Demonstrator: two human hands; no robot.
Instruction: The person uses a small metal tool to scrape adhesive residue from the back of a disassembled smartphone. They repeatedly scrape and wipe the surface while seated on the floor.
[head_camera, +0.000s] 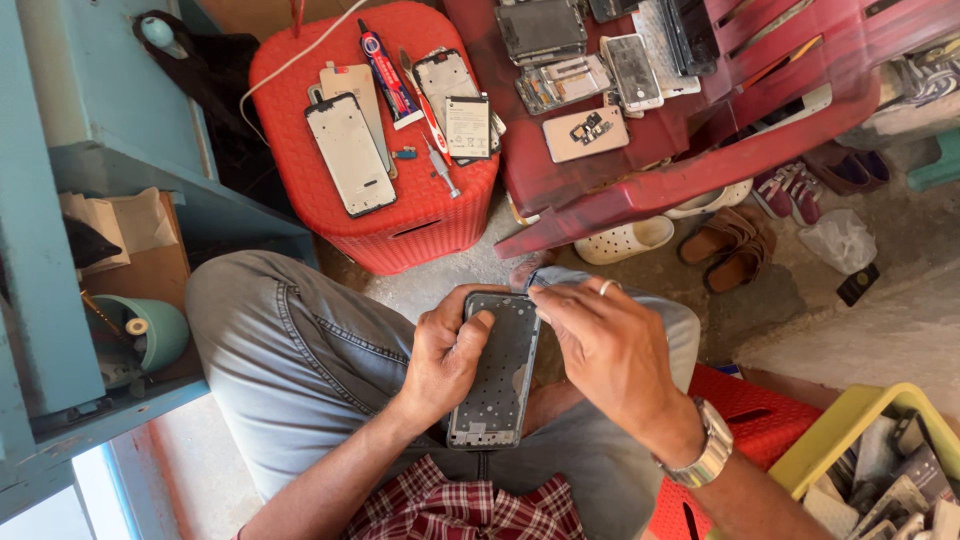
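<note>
Two hands (530, 345) — phone frame (497, 372), edges hidden

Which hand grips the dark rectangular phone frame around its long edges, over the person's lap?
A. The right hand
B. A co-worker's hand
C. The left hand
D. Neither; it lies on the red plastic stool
C. The left hand wraps the dark rectangular phone frame with the thumb on its face, while the right hand, with ring and wristwatch, only pinches at the frame's top corner.
</note>
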